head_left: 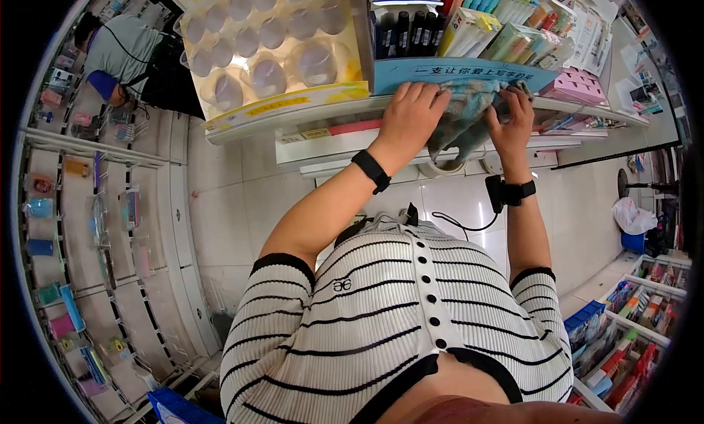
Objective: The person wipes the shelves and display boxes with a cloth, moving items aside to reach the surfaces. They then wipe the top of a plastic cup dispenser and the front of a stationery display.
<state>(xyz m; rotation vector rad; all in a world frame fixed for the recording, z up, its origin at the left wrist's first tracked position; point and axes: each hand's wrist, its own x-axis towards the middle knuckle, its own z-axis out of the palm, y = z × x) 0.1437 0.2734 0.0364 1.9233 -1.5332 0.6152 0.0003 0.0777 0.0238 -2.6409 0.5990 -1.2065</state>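
Observation:
Both my hands grip a blue-green cloth bunched against the front edge of a shop shelf. My left hand presses the cloth's left side, fingers curled over it. My right hand clutches its right side. Each wrist wears a black band. Just above the cloth runs a blue label strip with printed characters. Behind the strip stand boxed pens and markers.
A clear tray of round plastic cups sits on the shelf at left. Pink boxes lie at right. Another person bends at a far aisle. Racks of small goods line the left; a low shelf stands at right.

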